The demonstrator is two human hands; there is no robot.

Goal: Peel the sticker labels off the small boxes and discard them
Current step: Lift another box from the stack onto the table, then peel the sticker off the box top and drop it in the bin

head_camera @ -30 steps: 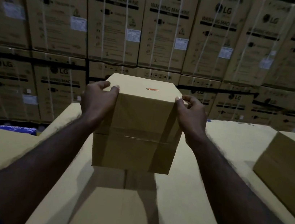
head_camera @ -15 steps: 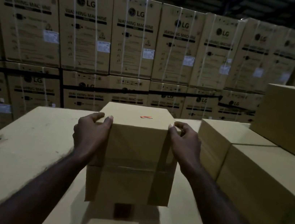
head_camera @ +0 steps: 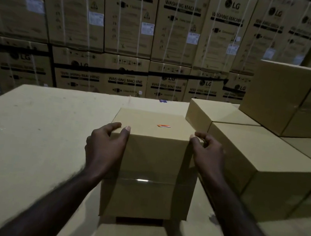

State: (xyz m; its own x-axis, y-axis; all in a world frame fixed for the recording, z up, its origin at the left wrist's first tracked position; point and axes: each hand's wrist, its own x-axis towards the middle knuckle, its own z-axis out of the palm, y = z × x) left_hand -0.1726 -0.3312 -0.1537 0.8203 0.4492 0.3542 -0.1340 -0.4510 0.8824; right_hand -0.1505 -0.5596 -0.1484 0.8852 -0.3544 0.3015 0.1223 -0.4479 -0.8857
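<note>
I hold a small plain cardboard box [head_camera: 150,161] upright between both hands, just above or on the large cardboard surface [head_camera: 37,141]; I cannot tell if it touches. A small orange sticker label [head_camera: 163,126] lies flat on the box's top face. My left hand [head_camera: 104,146] grips the box's upper left edge, fingers curled over the top. On the upper right edge my right hand [head_camera: 208,155] grips the same way. Clear tape runs around the box's front.
Several plain small boxes [head_camera: 260,158] are stacked close to the right of the held box, one larger box [head_camera: 293,97] higher at the back right. A wall of strapped washing machine cartons [head_camera: 131,24] fills the background beyond the surface's far edge.
The box has travelled to the right with both hands on it, and now sits close beside the stack of small boxes. My grip has not changed.
</note>
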